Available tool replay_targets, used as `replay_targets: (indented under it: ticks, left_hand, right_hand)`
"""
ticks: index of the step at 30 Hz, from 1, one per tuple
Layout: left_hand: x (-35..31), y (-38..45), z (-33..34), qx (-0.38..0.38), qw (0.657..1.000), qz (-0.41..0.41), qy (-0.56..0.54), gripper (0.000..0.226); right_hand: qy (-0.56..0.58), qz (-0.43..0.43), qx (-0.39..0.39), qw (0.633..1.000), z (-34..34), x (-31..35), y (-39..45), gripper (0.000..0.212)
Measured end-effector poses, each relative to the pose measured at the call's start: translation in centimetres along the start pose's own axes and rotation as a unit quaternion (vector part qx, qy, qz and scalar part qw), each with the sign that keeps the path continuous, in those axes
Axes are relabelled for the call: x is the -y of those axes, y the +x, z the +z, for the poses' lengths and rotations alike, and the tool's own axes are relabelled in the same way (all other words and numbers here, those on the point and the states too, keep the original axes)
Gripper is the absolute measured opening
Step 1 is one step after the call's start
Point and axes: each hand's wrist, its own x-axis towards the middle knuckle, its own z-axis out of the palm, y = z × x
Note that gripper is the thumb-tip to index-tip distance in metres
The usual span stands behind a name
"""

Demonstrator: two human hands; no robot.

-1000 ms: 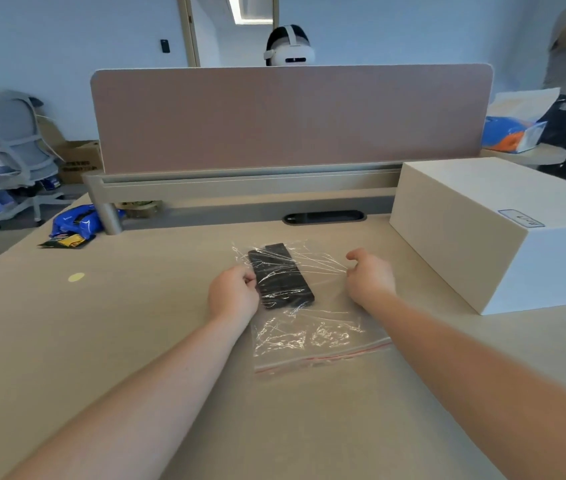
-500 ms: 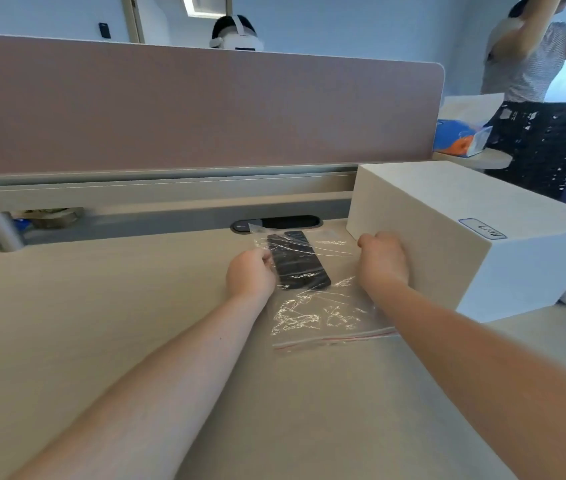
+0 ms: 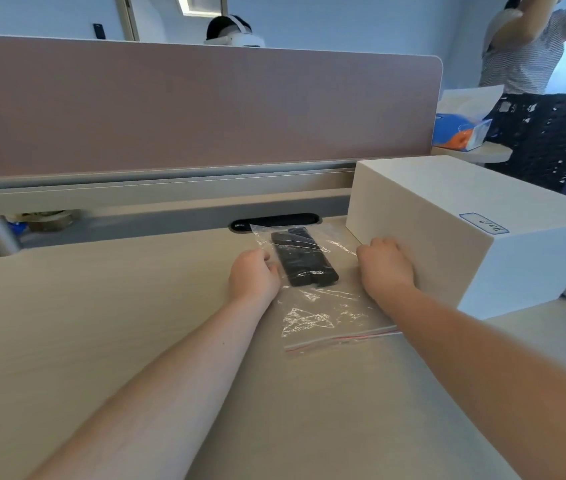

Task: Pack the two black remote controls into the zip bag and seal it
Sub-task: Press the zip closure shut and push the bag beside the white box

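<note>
A clear zip bag (image 3: pixel 323 317) lies flat on the wooden desk, its red zip strip at the near edge. Two black remote controls (image 3: pixel 304 261) lie side by side inside it, in the far half. My left hand (image 3: pixel 253 275) is curled on the bag's left edge beside the remotes. My right hand (image 3: pixel 383 265) is curled on the bag's right edge, close against the white box. Whether the strip is pressed shut cannot be told.
A large white box (image 3: pixel 454 216) stands on the desk at the right, touching my right hand. A pink divider panel (image 3: pixel 205 109) runs along the back, with a cable slot (image 3: pixel 274 221) just beyond the bag. A person stands at the far right.
The bag with the remotes has slid away from me and to the right, toward the cable slot and white box, with both hands still on its sides. The view has also shifted right.
</note>
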Motion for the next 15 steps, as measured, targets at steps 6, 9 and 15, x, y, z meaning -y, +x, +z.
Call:
replay_targets:
  ticks: [6, 9, 15]
  left_hand:
    - [0.0, -1.7, -0.6, -0.005, 1.000, -0.002, 0.004, 0.030]
    - [0.1, -2.9, -1.3, -0.020, 1.000, -0.004, -0.004, 0.027]
    - [0.8, -5.7, -2.4, -0.030, 0.999, 0.014, 0.025, 0.016]
  right_hand:
    - [-0.007, -0.026, 0.002, 1.000, 0.2, -0.6, -0.7, 0.033]
    - [0.000, -0.025, 0.008, 1.000, 0.2, -0.7, -1.1, 0.034]
    - [0.056, -0.020, -0.009, 0.998, -0.6, -1.1, -3.2, 0.026]
